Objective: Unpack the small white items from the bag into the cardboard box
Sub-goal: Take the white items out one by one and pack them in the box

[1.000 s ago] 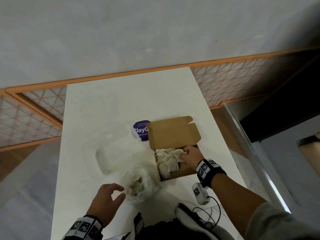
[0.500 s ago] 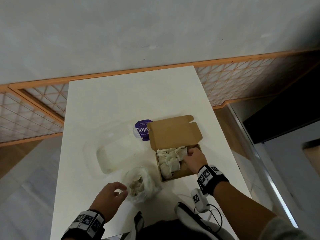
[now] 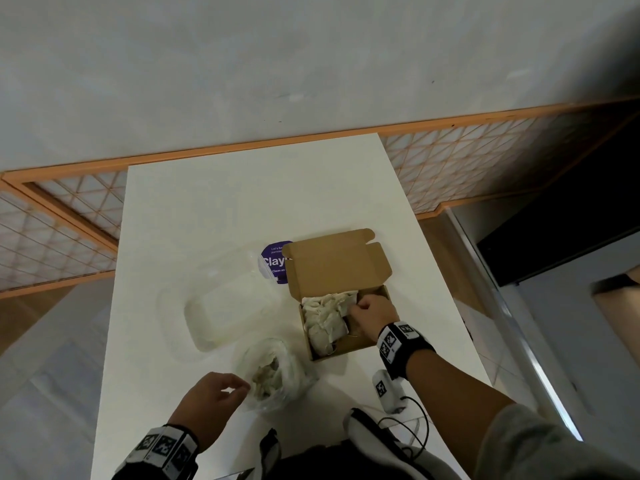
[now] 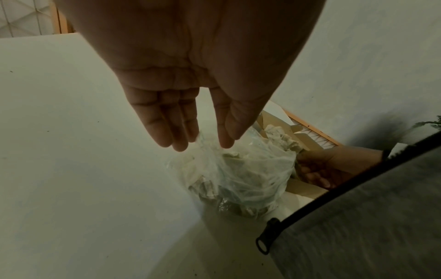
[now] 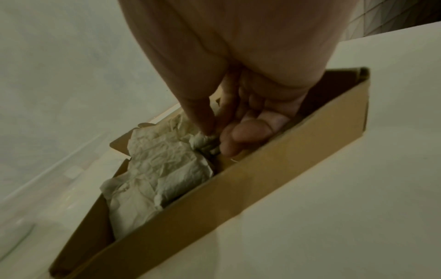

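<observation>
An open cardboard box (image 3: 349, 346) stands on the white table (image 3: 242, 202), its lid (image 3: 336, 261) folded back. Several crumpled white items (image 3: 325, 318) fill its left side. My right hand (image 3: 354, 307) is inside the box, and in the right wrist view the right hand (image 5: 214, 139) pinches one white item (image 5: 200, 140) between thumb and fingers. A clear plastic bag (image 3: 277, 374) with more white items sits near the front edge. My left hand (image 3: 242, 389) touches its rim; in the left wrist view the left hand (image 4: 203, 140) has straight fingers at the bag (image 4: 238, 173).
A clear plastic container (image 3: 225, 313) lies left of the box, and a purple round label (image 3: 272, 261) shows behind it. A small white tagged device (image 3: 386, 393) on a cable lies near the front right. An orange-framed lattice (image 3: 467, 157) surrounds the table.
My right hand has shifted a little nearer and left inside the box, onto the white items. My left hand has closed in until its fingertips reach the bag's rim.
</observation>
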### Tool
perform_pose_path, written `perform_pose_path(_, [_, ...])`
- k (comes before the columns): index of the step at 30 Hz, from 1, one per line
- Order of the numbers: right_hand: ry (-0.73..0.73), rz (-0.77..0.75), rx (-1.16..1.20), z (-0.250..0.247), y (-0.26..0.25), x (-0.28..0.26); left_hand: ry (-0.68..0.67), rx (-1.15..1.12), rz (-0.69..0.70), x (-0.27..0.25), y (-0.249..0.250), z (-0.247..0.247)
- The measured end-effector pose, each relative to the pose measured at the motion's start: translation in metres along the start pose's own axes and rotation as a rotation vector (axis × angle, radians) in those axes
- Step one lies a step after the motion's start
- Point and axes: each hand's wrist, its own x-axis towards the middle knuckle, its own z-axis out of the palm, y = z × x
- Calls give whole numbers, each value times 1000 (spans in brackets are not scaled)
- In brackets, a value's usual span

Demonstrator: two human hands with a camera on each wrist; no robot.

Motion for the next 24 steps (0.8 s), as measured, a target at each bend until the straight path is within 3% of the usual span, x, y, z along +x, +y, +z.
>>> perform_pose_path(5, [32, -86, -11, -10, -7, -24, 26, -26, 0, -1, 2, 0])
perform_pose_path(7, [27, -184, -15, -11, -15, -41, 86, -42, -41, 0, 0, 0])
perform_pose_path(10, [-121, -413, -61, -5, -37, -72, 167, -88, -115, 3, -2, 2])
perform_pose_path(15, [-420, -729, -258, 35, -74, -106, 0, -83, -150, 15, 1, 7])
perform_pose_path(19, [-580, -721, -482, 66, -91, -111, 16, -21, -48, 16, 9, 10])
perform_pose_path(24, [-499, -641, -555, 79, -91, -94, 85, -29, 42, 8, 21, 4])
